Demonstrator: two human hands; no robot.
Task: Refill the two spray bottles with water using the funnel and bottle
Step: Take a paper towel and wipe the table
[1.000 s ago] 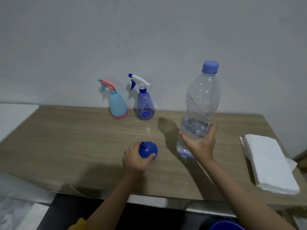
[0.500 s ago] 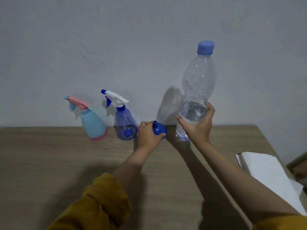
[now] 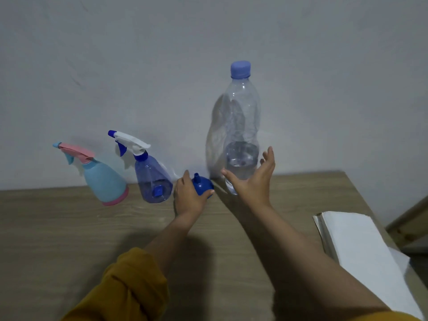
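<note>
Two hands (image 3: 188, 198) (image 3: 253, 181) near wall (image 3: 208, 66); table (image 3: 58, 239) clear behind

At your twelve o'clock the clear water bottle (image 3: 242, 126) stands upright, blue cap on, roughly a third full. At eleven sits the blue funnel (image 3: 202, 184), spout up. Further toward ten stand the translucent blue spray bottle (image 3: 151, 176) and the light-blue one with pink trim (image 3: 102, 178).
</note>
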